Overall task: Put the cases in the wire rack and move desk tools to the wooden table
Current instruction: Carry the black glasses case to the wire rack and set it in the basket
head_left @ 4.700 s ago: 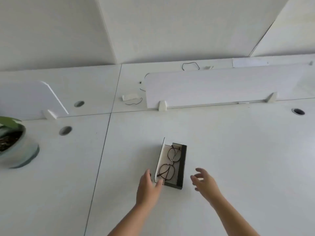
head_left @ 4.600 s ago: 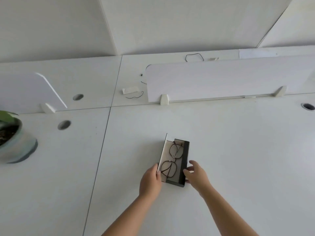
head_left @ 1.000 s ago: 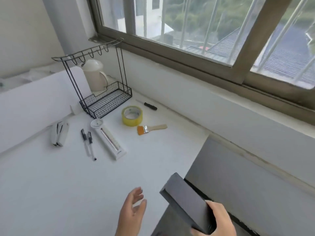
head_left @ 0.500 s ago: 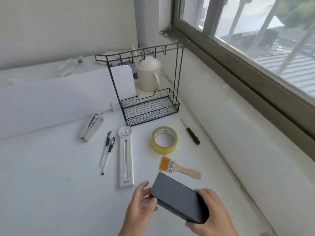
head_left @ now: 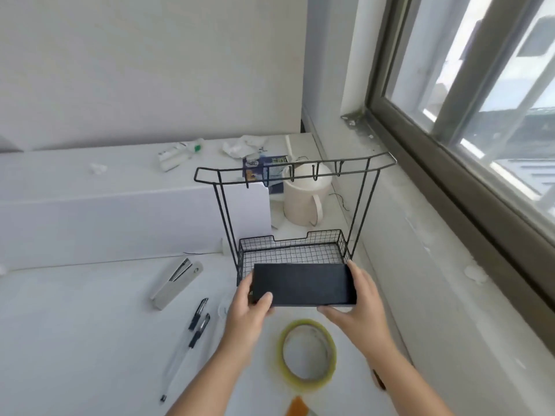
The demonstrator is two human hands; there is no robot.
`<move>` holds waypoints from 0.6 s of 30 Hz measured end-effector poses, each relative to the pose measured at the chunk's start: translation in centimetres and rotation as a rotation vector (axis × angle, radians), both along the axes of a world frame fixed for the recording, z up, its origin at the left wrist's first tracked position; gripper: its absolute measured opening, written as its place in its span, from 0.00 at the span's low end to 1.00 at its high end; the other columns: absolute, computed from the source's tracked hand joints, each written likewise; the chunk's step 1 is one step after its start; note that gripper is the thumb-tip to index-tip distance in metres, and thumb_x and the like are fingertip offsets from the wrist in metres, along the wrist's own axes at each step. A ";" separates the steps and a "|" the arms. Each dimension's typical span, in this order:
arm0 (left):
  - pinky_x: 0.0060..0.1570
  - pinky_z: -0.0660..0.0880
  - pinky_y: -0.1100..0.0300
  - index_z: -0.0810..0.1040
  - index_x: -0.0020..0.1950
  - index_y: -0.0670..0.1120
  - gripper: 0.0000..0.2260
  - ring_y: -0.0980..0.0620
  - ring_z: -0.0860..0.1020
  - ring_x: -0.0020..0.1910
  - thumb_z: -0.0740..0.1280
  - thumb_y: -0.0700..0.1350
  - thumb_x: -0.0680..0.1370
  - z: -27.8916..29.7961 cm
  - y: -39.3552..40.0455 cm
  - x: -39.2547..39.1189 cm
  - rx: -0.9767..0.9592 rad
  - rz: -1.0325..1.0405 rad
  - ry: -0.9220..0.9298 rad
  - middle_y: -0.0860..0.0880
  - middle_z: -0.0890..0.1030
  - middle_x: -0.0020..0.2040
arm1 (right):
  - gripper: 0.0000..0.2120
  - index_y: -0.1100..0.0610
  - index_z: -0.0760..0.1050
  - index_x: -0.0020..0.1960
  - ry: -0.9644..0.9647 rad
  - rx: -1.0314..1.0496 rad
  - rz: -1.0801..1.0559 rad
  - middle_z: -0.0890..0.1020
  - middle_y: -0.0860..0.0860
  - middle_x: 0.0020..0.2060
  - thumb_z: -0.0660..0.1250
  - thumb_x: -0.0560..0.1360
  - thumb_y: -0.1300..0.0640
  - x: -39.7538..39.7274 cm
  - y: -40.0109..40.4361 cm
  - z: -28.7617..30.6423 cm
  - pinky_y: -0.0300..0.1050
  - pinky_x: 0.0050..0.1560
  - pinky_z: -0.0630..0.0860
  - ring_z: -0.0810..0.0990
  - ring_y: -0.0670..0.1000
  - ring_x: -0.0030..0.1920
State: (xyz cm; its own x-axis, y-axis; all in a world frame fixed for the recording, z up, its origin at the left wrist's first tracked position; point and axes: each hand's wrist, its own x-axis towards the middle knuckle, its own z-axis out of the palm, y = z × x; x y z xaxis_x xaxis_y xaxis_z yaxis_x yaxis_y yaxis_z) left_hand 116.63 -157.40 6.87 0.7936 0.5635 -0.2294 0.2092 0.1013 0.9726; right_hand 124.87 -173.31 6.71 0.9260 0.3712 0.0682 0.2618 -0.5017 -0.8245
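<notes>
Head view, hands: the left hand (head_left: 250,307) and the right hand (head_left: 359,301) both grip one black case (head_left: 303,284), one at each short end, thumbs on the near edge and fingers wrapped round the ends.

Head view, case: it is closed, held flat or nearly so, lifted off the white desk (head_left: 90,340) and hanging at the front lip of the wire rack (head_left: 292,250).

Head view, long axis: the case runs left to right across the view, parallel to the rack's front wall, and it spans nearly the whole width of the mesh basket (a close fit, by my judgement).

Head view, direction of the goal: the basket floor lies straight ahead of the hands and a little lower; neither hand is plainly nearer, since the case is square to the opening.

Head view, contact: the case's far edge overlaps the front wall in the picture, but whether it touches the wire or clears it I cannot tell from this angle.

Head view, overhead: the rack's hooked top bar (head_left: 295,169) stands well above the hands, so it should not hinder the way in.

Head view, desk tools: a stapler (head_left: 177,282), two pens (head_left: 198,321) and a roll of yellow tape (head_left: 308,352) lie on the white desk, not yet moved; the orange bristles of a brush (head_left: 297,406) show at the bottom edge.

Head view, behind the rack: a cream jug (head_left: 303,199) stands beyond the basket.

Next move, as judged: lift over the front wall, push forward, lower level.
</notes>
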 end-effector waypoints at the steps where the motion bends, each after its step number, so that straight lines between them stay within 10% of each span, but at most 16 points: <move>1: 0.54 0.70 0.64 0.64 0.68 0.43 0.23 0.54 0.72 0.55 0.64 0.36 0.74 -0.3 0.8 1.7 0.111 0.005 0.068 0.48 0.69 0.62 | 0.40 0.61 0.59 0.68 0.014 -0.004 0.018 0.67 0.56 0.65 0.76 0.62 0.65 1.5 0.9 -0.3 0.27 0.59 0.57 0.65 0.49 0.64; 7: 0.46 0.68 0.65 0.76 0.54 0.41 0.17 0.50 0.75 0.49 0.71 0.34 0.66 -2.8 4.0 9.0 0.385 -0.060 0.194 0.54 0.74 0.41 | 0.37 0.59 0.57 0.69 0.115 -0.201 0.092 0.65 0.56 0.68 0.73 0.66 0.63 9.3 5.5 -3.3 0.48 0.68 0.64 0.64 0.54 0.67; 18: 0.47 0.71 0.59 0.77 0.52 0.41 0.15 0.45 0.77 0.50 0.71 0.38 0.67 -7.6 6.5 12.2 0.532 -0.148 0.356 0.41 0.81 0.52 | 0.22 0.60 0.68 0.60 0.152 -0.440 0.048 0.74 0.57 0.58 0.70 0.69 0.59 11.5 7.5 -7.1 0.49 0.54 0.73 0.73 0.56 0.57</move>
State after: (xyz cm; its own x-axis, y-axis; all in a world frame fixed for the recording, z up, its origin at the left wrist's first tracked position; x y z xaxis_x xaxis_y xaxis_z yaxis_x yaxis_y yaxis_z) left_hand 128.79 -150.87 -0.73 0.7986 0.5631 -0.2123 0.5022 -0.4292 0.7508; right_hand 136.36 -165.78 -0.36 0.8945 0.3768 -0.2406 0.1858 -0.8029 -0.5665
